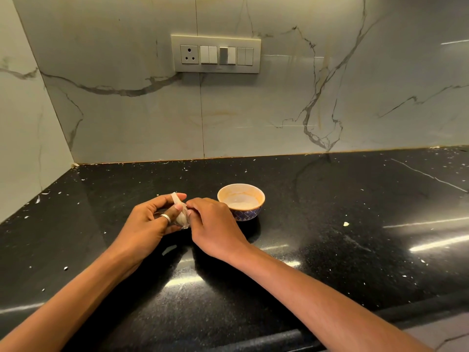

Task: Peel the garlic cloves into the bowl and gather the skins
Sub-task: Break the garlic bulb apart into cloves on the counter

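Note:
A pale garlic bulb [181,216] with papery skin is held just above the black counter [330,250], between both hands. My left hand [149,224], a ring on one finger, grips it from the left with fingers curled round it. My right hand [213,227] pinches the skin on the bulb's right side. A small bowl [241,201], cream inside with a blue patterned outside, stands just right of my right hand; no cloves show inside it.
Small flakes of garlic skin lie scattered over the counter, one larger bit [346,224] right of the bowl. Marble walls close the back and left. A switch panel [215,54] sits on the back wall. The counter's front edge runs near my forearms.

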The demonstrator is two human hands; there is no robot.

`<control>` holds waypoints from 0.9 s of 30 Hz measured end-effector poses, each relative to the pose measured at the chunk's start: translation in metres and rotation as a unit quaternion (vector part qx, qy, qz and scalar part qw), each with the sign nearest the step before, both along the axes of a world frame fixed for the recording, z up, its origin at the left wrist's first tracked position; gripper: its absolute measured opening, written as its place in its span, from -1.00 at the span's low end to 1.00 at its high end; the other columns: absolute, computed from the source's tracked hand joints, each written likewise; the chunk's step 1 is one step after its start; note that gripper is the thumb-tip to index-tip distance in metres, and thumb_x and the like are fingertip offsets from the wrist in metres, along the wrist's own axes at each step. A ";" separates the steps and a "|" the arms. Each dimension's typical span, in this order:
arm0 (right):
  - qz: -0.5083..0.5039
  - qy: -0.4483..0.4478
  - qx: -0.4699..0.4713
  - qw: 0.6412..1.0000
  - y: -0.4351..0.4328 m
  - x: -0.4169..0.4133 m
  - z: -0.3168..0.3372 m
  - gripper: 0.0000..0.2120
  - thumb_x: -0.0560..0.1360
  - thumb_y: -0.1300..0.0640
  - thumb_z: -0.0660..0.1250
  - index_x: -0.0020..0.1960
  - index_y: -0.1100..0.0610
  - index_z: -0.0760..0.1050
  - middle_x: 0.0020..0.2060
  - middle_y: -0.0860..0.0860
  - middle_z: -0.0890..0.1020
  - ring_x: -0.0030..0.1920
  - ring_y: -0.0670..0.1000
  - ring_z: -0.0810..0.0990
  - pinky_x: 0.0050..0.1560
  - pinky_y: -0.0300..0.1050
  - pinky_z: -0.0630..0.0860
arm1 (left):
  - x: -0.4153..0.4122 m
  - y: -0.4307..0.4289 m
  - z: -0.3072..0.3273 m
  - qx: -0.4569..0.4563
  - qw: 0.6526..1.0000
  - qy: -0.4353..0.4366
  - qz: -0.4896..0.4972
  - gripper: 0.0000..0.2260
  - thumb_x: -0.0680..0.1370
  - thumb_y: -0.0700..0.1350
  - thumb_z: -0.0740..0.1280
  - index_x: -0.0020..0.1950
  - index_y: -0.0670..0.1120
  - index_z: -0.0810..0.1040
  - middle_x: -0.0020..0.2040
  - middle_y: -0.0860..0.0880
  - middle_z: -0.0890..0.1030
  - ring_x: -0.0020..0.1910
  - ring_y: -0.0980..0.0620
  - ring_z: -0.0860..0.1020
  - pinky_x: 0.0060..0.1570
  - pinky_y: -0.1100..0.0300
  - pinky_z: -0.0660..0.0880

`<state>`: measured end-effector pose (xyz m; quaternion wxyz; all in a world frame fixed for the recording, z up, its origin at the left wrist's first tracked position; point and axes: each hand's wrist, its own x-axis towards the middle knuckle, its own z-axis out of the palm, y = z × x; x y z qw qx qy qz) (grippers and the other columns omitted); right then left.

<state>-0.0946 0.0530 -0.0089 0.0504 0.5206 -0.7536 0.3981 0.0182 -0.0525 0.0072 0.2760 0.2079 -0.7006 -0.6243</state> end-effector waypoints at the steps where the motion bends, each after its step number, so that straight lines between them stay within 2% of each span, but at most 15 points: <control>1: 0.002 -0.012 0.000 1.000 -0.001 -0.001 0.000 -0.78 0.63 0.18 0.25 0.21 0.15 0.60 0.04 0.06 0.68 0.05 0.04 0.61 0.07 0.08 0.56 | 0.000 0.000 0.001 0.000 1.000 0.000 -0.002 -0.76 0.63 -0.24 0.30 0.24 -0.04 0.62 0.04 -0.07 0.73 0.04 -0.02 0.70 -0.02 0.19 0.66; 4: 0.003 -0.045 -0.001 0.999 -0.001 -0.003 0.001 -0.78 0.62 0.19 0.29 0.22 0.14 0.61 0.06 0.04 0.68 0.07 0.03 0.62 0.11 0.07 0.58 | 0.001 0.000 0.002 -0.003 1.000 0.008 -0.002 -0.76 0.60 -0.25 0.33 0.23 -0.05 0.63 0.02 -0.07 0.74 0.03 -0.02 0.71 -0.04 0.21 0.66; 7: 0.005 -0.047 -0.001 0.999 -0.002 -0.004 0.000 -0.77 0.61 0.17 0.31 0.23 0.13 0.61 0.09 0.05 0.68 0.10 0.03 0.60 0.14 0.06 0.57 | 0.002 0.001 0.001 -0.016 1.000 0.001 -0.006 -0.73 0.57 -0.29 0.37 0.22 -0.06 0.62 0.01 -0.03 0.74 0.01 0.04 0.71 -0.09 0.33 0.62; 10: -0.001 -0.042 0.008 0.999 -0.002 -0.006 0.000 -0.75 0.61 0.19 0.30 0.26 0.15 0.61 0.14 0.06 0.67 0.15 0.03 0.59 0.20 0.02 0.54 | 0.001 -0.002 -0.004 -0.052 0.998 -0.018 -0.028 -0.67 0.55 -0.36 0.38 0.25 -0.06 0.62 0.03 -0.01 0.74 0.08 0.05 0.69 0.02 0.36 0.58; 14: 0.009 -0.052 0.013 0.999 0.000 -0.005 0.001 -0.74 0.61 0.24 0.31 0.27 0.13 0.62 0.15 0.03 0.70 0.16 0.01 0.63 0.21 -0.03 0.57 | 0.002 -0.007 -0.007 -0.122 0.991 -0.051 -0.021 -0.61 0.58 -0.35 0.36 0.21 0.12 0.60 0.06 0.10 0.73 0.13 0.14 0.66 0.21 0.23 0.54; 17: 0.003 -0.070 0.015 0.997 -0.001 -0.005 0.000 -0.75 0.61 0.20 0.33 0.26 0.10 0.62 0.13 0.01 0.70 0.15 -0.01 0.64 0.20 0.00 0.59 | 0.002 -0.008 -0.007 -0.158 0.985 -0.063 -0.011 -0.61 0.59 -0.31 0.37 0.18 0.20 0.58 0.07 0.17 0.71 0.13 0.22 0.64 0.24 0.22 0.48; 24: -0.012 -0.080 0.021 0.996 -0.002 -0.004 -0.001 -0.81 0.60 0.11 0.34 0.19 0.07 0.63 0.05 -0.02 0.72 0.05 -0.02 0.66 0.11 0.05 0.63 | 0.004 -0.007 -0.006 -0.174 0.982 -0.067 -0.027 -0.67 0.58 -0.32 0.36 0.23 0.05 0.62 0.07 0.16 0.71 0.12 0.22 0.65 0.18 0.36 0.53; 27: -0.019 -0.067 0.019 0.997 -0.001 -0.003 -0.002 -0.81 0.60 0.07 0.34 0.17 0.06 0.63 0.01 -0.03 0.72 0.02 -0.01 0.67 0.06 0.07 0.64 | 0.005 -0.005 -0.005 -0.177 0.982 -0.067 -0.027 -0.68 0.57 -0.30 0.38 0.20 0.07 0.64 0.06 0.16 0.72 0.12 0.21 0.65 0.21 0.29 0.52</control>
